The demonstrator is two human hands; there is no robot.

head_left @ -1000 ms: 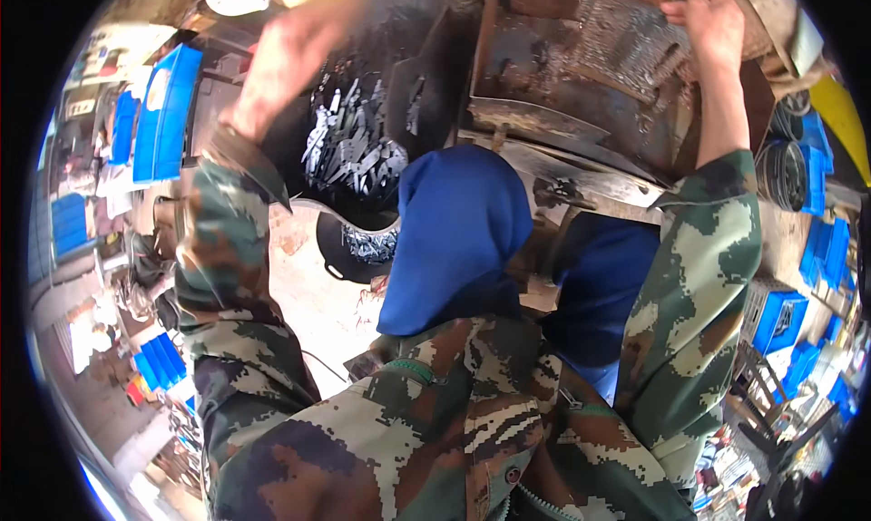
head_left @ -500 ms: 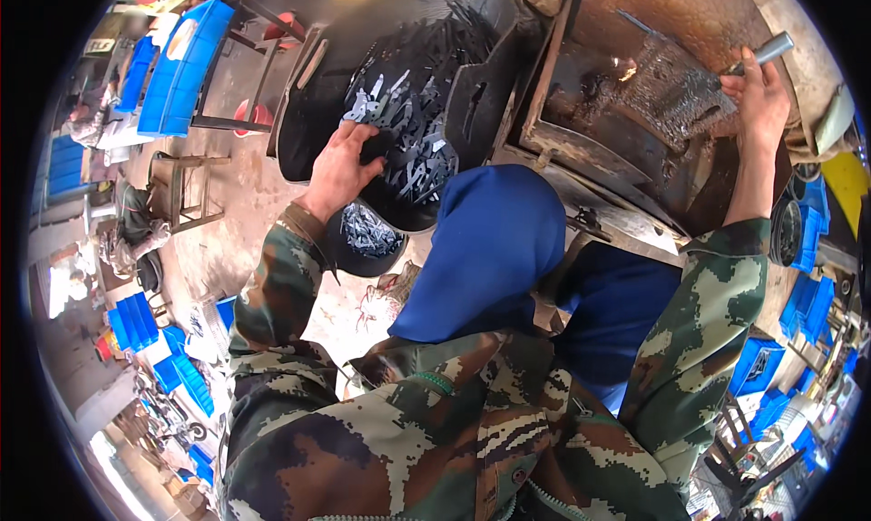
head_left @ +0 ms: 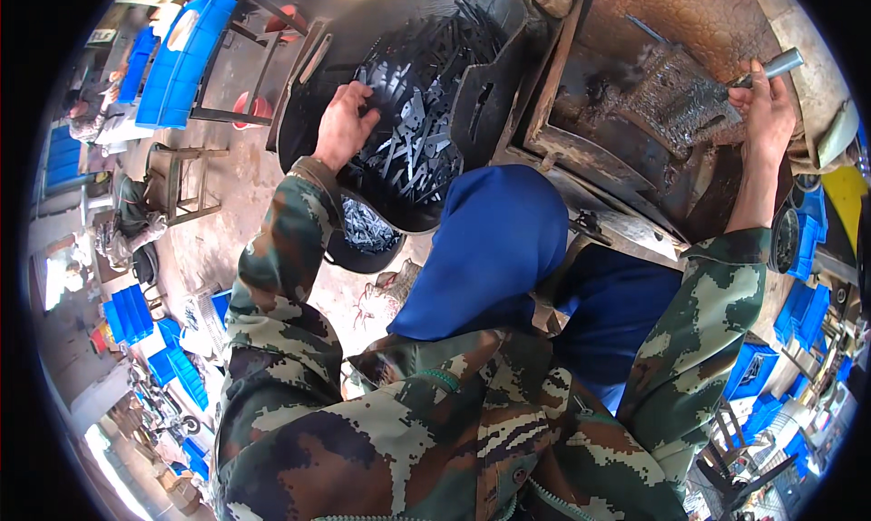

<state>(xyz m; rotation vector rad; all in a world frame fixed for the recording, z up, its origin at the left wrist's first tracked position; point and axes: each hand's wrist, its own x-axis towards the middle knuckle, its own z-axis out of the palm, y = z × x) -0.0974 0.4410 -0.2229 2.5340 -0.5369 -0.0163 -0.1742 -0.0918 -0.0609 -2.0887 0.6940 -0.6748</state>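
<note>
Head camera showed one smooth, grey, round cylinder (head_left: 784, 63), pinched between thumb and fingers of the right hand (head_left: 765, 113), beside the right part of one crusted brown tray (head_left: 594, 155). Its long axis was slanted, the blunt end pointing right and slightly up. The left hand (head_left: 343, 126), fingers curved, was over one black bin (head_left: 494, 81) with uncountable flat, thin strips (head_left: 417, 140); whether it pinched any, I could not tell.

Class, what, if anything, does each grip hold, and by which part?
Right grip: a metal tool, held beside its thick grey end. Left grip: cannot tell.
</note>
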